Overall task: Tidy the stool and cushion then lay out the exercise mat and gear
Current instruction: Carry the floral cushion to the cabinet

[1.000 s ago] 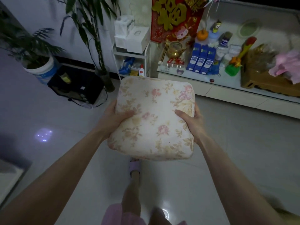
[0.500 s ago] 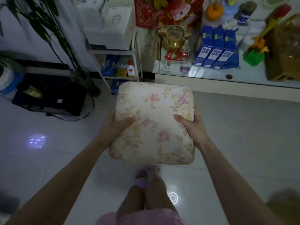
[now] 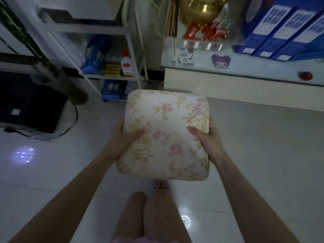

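Cushion (image 3: 166,134) held between left hand (image 3: 122,135) and right hand (image 3: 206,137).

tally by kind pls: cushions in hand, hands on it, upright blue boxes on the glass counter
Floral cushion: 1
Hands gripping it: 2, left hand and right hand
Upright blue boxes on the glass counter: 3 in view, the frame edge may hide more
Total: 6

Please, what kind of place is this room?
Probably a living room in a home: a glossy tiled floor, a white wire shelf with household bottles, and a low glass-topped cabinet carrying a golden ornament and blue boxes.
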